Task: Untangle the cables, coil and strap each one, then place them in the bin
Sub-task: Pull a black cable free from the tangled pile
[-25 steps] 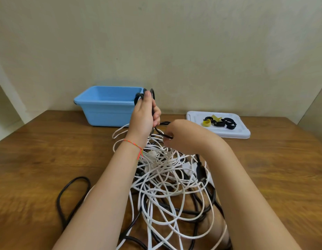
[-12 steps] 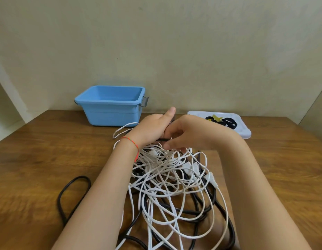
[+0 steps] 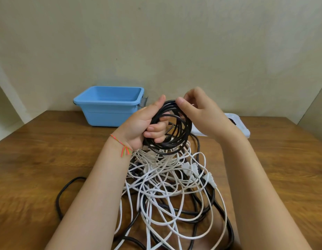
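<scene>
The wooden surface carries most of the trouble: a big tangle of white cables mixed with thicker black cables sprawls between your forearms, one black loop trailing off to your left. Anything you lift out may drag neighbours with it, and a snagged plug could pull the heap toward the near edge, which is out of sight.

The blue bin stands at the back left against the wall, well apart from the tangle, with no cable visible inside it. The white tray sits behind your right wrist, mostly hidden; the dark shapes on it are probably straps, but I cannot tell.

The black coil is raised above the heap. Your left hand has its grip wrapped around the coil's left side, fingers curled through the loops. Your right hand has its grip pinching the top of the coil between thumb and fingers. A strand seems to run from the coil down into the pile, so it may not be fully free; tugging could tighten a knot below. Letting go with the right to reach for a strap could let the loops spring open, since only one side would be held.

No brand, label or writing is readable anywhere.
</scene>
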Available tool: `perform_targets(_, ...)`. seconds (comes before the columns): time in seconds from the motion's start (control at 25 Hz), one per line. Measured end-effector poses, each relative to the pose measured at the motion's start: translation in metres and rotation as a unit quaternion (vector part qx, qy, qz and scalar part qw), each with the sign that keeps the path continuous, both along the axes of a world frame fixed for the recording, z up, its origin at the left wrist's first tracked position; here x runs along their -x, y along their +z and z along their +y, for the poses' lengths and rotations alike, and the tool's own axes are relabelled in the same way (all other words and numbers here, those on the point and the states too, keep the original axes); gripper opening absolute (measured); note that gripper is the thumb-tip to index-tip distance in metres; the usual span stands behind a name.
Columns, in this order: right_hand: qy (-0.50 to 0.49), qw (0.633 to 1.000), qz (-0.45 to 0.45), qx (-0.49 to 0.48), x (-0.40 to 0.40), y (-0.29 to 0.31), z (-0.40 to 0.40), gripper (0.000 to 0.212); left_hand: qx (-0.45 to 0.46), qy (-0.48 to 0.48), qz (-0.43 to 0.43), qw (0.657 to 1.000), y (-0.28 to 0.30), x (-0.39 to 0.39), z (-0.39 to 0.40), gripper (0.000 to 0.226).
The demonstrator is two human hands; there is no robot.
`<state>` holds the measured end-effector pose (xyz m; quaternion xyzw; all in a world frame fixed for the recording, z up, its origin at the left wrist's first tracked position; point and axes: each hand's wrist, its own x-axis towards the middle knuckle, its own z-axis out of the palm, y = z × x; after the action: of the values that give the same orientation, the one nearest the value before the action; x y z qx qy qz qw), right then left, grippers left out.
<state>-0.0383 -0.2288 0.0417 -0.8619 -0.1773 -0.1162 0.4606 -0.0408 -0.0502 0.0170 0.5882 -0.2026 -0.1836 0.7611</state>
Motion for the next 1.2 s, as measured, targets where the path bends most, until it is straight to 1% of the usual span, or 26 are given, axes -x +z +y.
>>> perform_targets(0.08,0.045,0.997,0.052,-0.02,0.002,0.0,-0.001,0.038,0.024,-0.002,0.017,1.0,-0.002,-0.002,0.001,0.049)
perform_targets(0.16,0.088,0.993,0.079,0.026,0.002,-0.001,-0.002,0.05,0.055,-0.01,0.033,0.998,-0.006,-0.003,0.001,0.047)
perform_targets(0.2,0.095,0.991,0.082,0.052,0.002,-0.002,-0.002,0.049,0.07,-0.014,0.042,0.997,-0.007,-0.004,0.001,0.043)
perform_targets(0.24,0.089,0.991,0.08,0.066,0.001,-0.004,-0.003,0.041,0.077,-0.016,0.047,0.996,-0.008,-0.006,0.002,0.037)
perform_targets(0.28,0.074,0.993,0.076,0.057,0.0,-0.005,-0.004,0.03,0.068,-0.008,0.039,0.997,-0.011,-0.008,0.003,0.029)
perform_targets(0.32,0.058,0.995,0.072,0.037,-0.003,-0.005,-0.006,0.02,0.037,0.015,0.015,0.999,-0.012,-0.01,0.004,0.022)
perform_targets(0.4,0.03,0.997,0.075,-0.005,-0.006,-0.006,-0.009,0.021,-0.053,0.09,-0.038,0.994,-0.012,-0.012,0.004,0.013)
perform_targets(0.48,0.031,0.995,0.091,-0.028,-0.007,-0.007,-0.01,0.022,-0.107,0.167,-0.069,0.978,-0.013,-0.011,0.001,0.01)
perform_targets(0.56,0.042,0.993,0.112,-0.003,-0.008,-0.01,-0.007,0.013,-0.108,0.191,-0.092,0.971,-0.012,-0.009,-0.004,0.008)
perform_targets(0.6,0.048,0.991,0.122,0.012,-0.008,-0.012,-0.004,0.006,-0.106,0.189,-0.101,0.971,-0.012,-0.008,-0.007,0.01)
perform_targets(0.64,0.047,0.991,0.126,0.017,-0.009,-0.013,-0.001,0.005,-0.103,0.184,-0.105,0.972,-0.011,-0.007,-0.01,0.01)
perform_targets(0.68,0.035,0.991,0.125,0.009,-0.01,-0.014,0.001,0.009,-0.087,0.177,-0.095,0.976,-0.011,-0.007,-0.011,0.01)
perform_targets(0.76,0.001,0.993,0.117,-0.008,-0.012,-0.014,0.003,0.018,-0.014,0.144,-0.029,0.989,-0.01,-0.007,-0.012,0.016)
perform_targets(0.84,-0.034,0.993,0.114,0.014,-0.014,-0.016,0.003,0.031,0.063,0.101,0.047,0.992,-0.006,-0.005,-0.012,0.019)
perform_targets(0.92,-0.063,0.991,0.101,0.061,-0.016,-0.019,0.004,0.04,0.089,0.072,0.094,0.989,-0.004,-0.004,-0.013,0.022)
perform_targets(0.96,-0.078,0.989,0.084,0.087,-0.017,-0.02,0.004,0.043,0.077,0.07,0.104,0.989,-0.004,-0.004,-0.014,0.026)
perform_targets(1.04,-0.102,0.987,0.057,0.113,-0.019,-0.022,0.002,0.044,0.015,0.103,0.09,0.991,-0.006,-0.004,-0.019,0.034)
perform_targets(1.12,-0.109,0.987,0.051,0.107,-0.023,-0.024,-0.002,0.043,-0.043,0.161,0.042,0.985,-0.005,-0.005,-0.028,0.037)
perform_targets(1.2,-0.12,0.988,0.065,0.072,-0.027,-0.025,-0.009,0.046,-0.117,0.234,-0.03,0.965,0.002,-0.011,-0.044,0.039)
